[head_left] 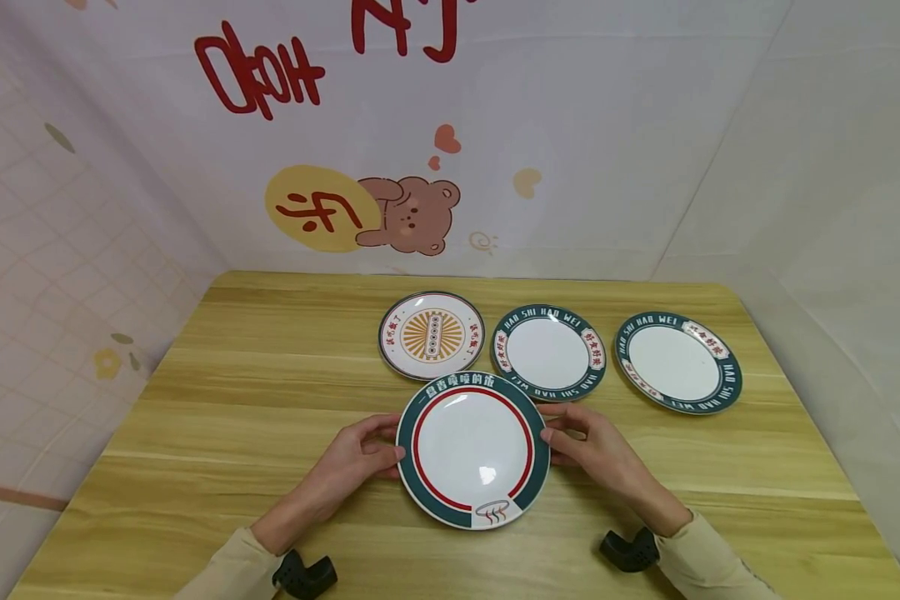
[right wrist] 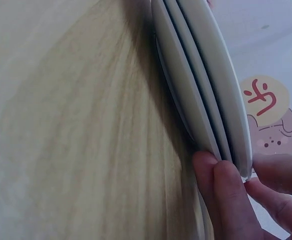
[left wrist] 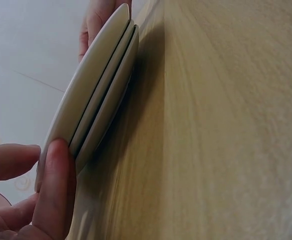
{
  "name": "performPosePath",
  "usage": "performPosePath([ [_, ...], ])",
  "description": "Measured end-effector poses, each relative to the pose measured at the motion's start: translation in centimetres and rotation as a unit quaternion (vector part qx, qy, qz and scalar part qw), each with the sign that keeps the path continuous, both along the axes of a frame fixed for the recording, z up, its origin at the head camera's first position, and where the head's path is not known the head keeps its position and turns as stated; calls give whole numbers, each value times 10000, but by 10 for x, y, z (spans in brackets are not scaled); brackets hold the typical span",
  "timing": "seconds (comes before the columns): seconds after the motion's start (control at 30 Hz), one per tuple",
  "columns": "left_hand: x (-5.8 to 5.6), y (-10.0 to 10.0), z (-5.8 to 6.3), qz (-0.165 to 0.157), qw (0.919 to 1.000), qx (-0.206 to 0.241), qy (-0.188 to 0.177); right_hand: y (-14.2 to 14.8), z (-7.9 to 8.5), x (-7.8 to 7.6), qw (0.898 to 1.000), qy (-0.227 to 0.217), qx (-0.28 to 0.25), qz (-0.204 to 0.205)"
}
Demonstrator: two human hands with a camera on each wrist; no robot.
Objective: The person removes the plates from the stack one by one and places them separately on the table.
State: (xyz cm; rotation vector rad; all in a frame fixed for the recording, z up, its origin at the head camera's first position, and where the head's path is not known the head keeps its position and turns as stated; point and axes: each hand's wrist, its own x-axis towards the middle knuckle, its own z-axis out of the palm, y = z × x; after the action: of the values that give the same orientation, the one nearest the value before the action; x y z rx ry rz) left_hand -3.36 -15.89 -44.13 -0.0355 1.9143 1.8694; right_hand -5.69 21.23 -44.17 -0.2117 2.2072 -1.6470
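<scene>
Top plate [head_left: 473, 446] white, green-rimmed, red-ringed; table [head_left: 247, 408] yellowish, wood-grained

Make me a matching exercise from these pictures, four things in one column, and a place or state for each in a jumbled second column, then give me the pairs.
Column one:
1. Plate stack
2. Bear
3. Table
4. Sunburst plate

Column two:
A. Pictured on the wall
B. Lying flat, untouched by either hand
C. Held by the left hand and the right hand
D. Wood-grained on top

Pairs: 1-C, 2-A, 3-D, 4-B
</scene>
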Motion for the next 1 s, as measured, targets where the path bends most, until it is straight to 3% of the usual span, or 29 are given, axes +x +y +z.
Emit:
performPosePath([
  [0.57, 0, -3, 2, 29, 10000, -38, -16, 0, -1, -3, 9994, -70, -209, 278],
  [1.0, 2, -7, -2, 330, 9979, 545, -149, -1, -3, -4, 9989, -340, -230, 217],
])
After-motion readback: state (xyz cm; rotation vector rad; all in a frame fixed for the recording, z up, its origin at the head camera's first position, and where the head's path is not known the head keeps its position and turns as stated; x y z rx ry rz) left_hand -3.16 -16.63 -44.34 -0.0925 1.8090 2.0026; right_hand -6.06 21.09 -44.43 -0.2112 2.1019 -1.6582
